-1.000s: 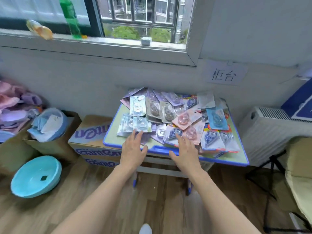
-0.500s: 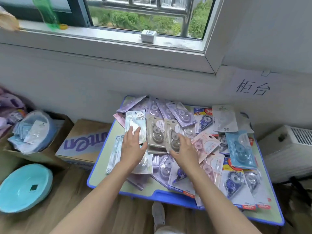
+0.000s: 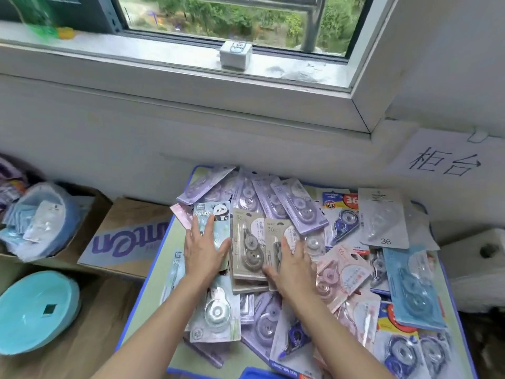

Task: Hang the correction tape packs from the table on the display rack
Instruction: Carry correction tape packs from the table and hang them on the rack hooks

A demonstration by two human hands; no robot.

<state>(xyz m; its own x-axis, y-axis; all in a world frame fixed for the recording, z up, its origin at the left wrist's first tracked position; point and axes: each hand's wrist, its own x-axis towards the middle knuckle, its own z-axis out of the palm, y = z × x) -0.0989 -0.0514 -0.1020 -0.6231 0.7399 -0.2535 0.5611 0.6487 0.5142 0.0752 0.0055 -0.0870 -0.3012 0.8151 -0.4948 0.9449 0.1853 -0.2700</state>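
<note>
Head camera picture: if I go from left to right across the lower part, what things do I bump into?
First the teal bowl → cardboard box → left hand → right hand → light blue tape pack.

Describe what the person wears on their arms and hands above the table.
Nothing shows: the left hand and right hand are ungloved, with no rings, and both forearms are bare to the frame's edge, with no sleeve, watch or bracelet in view.

"PANDA" on pale-blue pack; "柜台" on wall sign
</note>
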